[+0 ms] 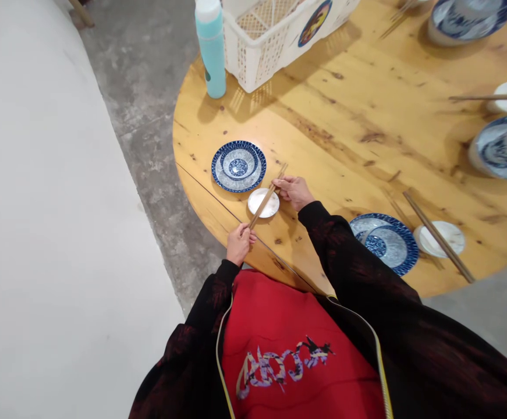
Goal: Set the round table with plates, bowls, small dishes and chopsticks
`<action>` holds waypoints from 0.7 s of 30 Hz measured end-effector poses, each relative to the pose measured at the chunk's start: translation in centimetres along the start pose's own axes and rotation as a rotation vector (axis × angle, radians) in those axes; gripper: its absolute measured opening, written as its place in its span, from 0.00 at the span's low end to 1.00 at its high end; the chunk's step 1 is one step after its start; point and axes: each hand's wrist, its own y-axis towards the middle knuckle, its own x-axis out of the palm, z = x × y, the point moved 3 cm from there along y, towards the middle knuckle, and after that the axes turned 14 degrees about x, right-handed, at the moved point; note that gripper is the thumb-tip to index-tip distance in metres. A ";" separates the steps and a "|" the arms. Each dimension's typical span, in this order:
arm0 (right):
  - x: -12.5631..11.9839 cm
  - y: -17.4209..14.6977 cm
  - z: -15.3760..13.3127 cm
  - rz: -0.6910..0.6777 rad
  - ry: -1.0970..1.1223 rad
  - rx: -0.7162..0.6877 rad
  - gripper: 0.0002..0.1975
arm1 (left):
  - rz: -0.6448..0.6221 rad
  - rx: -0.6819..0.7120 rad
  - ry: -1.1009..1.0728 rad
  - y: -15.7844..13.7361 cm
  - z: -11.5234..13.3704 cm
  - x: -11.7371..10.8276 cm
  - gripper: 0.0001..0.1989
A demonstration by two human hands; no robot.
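A pair of wooden chopsticks (262, 205) lies slantwise over a small white dish (271, 208). My left hand (240, 244) is closed on their near end, by the table's edge. At the far end, my right hand (293, 191) pinches them between thumb and fingers. Whether the chopsticks rest on the dish's rim or hover just above it, I cannot tell. Just beyond the dish sits a blue-patterned plate (217, 169) with a smaller blue-and-white bowl (238, 167) on it.
The round wooden table (323, 145) carries a light-blue bottle (212, 55) and a white plastic basket (253, 64) at the back left. Near my right sleeve is another patterned plate (406, 250), beside a white dish (451, 235) with chopsticks (439, 237). More bowls (493, 154) stand farther right.
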 end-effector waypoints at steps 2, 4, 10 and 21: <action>0.0 0.2 0.1 0.002 0.005 -0.004 0.14 | 0.008 0.011 0.002 0.2 0.0 -0.1 0.05; 0.0 0.4 0.2 0.004 0.011 -0.004 0.14 | 0.010 0.021 0.003 0.2 0.0 -0.2 0.05; 0.2 0.6 0.2 -0.006 0.018 -0.009 0.15 | 0.007 0.036 0.028 0.4 0.0 -0.4 0.05; 0.0 0.7 0.5 -0.002 -0.005 -0.034 0.15 | -0.020 0.018 0.039 0.3 -0.1 -0.5 0.09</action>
